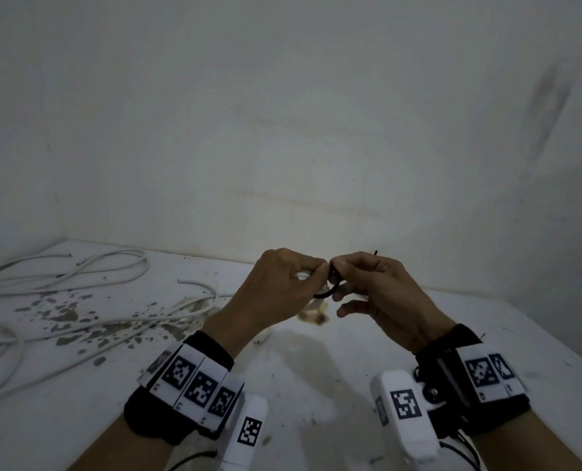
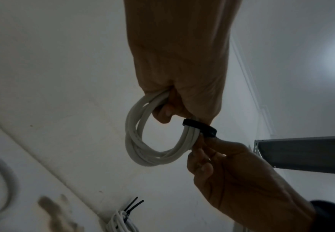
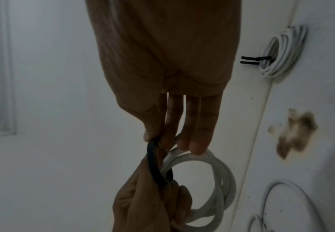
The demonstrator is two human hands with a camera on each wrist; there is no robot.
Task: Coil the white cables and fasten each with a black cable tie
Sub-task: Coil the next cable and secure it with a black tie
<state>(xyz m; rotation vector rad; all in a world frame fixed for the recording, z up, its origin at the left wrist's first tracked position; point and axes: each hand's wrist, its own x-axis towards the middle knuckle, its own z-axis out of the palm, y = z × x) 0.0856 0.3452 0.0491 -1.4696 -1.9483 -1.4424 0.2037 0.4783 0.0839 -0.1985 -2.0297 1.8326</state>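
My left hand (image 1: 303, 277) grips a small coil of white cable (image 2: 136, 141), held up above the white table (image 1: 316, 385). A black cable tie (image 2: 200, 128) is looped round the coil's strands beside the left fingers. My right hand (image 1: 347, 280) pinches this cable tie (image 3: 156, 164) between thumb and forefinger, and its other fingers lie straight against the coil (image 3: 222, 180). In the head view both hands meet at the centre, and only a curve of the cable tie (image 1: 330, 292) shows between them.
A finished coil (image 3: 281, 51) with a black tie round it lies on the table near the wall. Loose white cables (image 1: 78, 273) sprawl over the stained left part of the table. A brown stain (image 1: 313, 317) lies below the hands. A grey metal shelf (image 2: 301, 153) stands on the right.
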